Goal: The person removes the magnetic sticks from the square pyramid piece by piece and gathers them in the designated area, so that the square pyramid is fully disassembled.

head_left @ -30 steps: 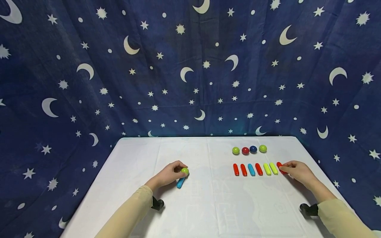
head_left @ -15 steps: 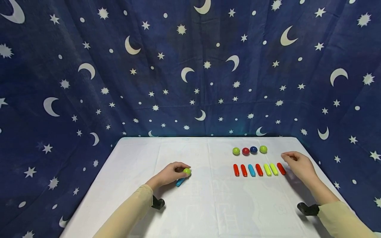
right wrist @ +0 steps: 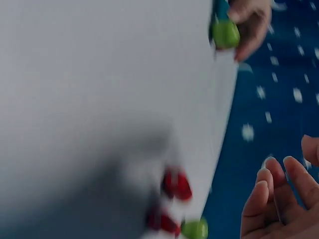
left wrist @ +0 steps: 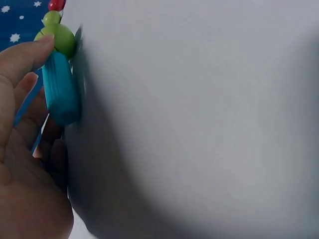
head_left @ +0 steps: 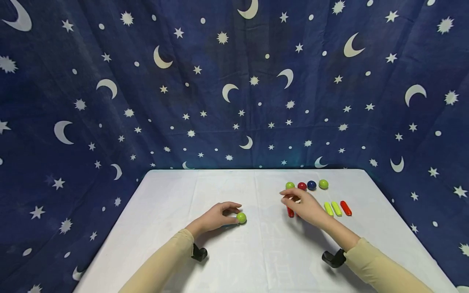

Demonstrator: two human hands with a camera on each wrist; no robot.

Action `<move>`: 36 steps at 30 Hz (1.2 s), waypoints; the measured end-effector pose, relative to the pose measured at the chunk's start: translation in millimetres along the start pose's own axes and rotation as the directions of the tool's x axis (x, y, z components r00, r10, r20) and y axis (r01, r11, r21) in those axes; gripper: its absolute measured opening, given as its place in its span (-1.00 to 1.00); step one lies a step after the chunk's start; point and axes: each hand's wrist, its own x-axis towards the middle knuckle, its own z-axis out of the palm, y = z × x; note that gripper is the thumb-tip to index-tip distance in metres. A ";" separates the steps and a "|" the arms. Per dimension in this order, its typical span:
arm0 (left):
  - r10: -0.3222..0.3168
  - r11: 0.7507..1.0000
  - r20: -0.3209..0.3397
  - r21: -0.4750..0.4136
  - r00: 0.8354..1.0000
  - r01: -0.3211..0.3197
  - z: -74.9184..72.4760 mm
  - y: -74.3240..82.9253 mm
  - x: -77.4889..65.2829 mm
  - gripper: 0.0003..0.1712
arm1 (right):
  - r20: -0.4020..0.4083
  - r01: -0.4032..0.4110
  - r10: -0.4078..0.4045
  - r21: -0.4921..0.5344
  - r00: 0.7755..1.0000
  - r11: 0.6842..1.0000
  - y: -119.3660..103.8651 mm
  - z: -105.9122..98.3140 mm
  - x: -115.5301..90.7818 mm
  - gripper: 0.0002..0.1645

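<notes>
My left hand (head_left: pixel 220 216) holds a blue rod (left wrist: pixel 61 89) with a green ball (head_left: pixel 241 218) at its end, close over the white table. In the left wrist view the thumb lies on the ball where it meets the rod. From the head most of the rod is hidden beneath that hand. My right hand (head_left: pixel 305 206) hovers over the left part of a row of rods, its fingers loosely bent and nothing between them. It covers several of these rods; part of a red rod (head_left: pixel 290 212) shows below the fingertips.
Two yellow rods (head_left: pixel 336 208) and another red rod (head_left: pixel 346 208) lie at the row's right end. Behind the row sit a green ball (head_left: pixel 290 185), a red ball (head_left: pixel 302 186), a dark blue ball (head_left: pixel 312 185) and a second green ball (head_left: pixel 323 184). A starry curtain (head_left: pixel 205 138) surrounds the table (head_left: pixel 176 183).
My right hand let go of the rightmost red rod, lifted and swept left over the row. My left hand shifted slightly right, and the blue rod with its green ball turned and moved right.
</notes>
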 end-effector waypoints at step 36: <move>-0.009 0.999 -0.026 0.045 1.000 0.011 -9.4 -13.8 -12.3 -0.82 | 0.362 -0.012 -0.061 0.196 0.930 0.981 -16.1 117.3 44.4 -0.53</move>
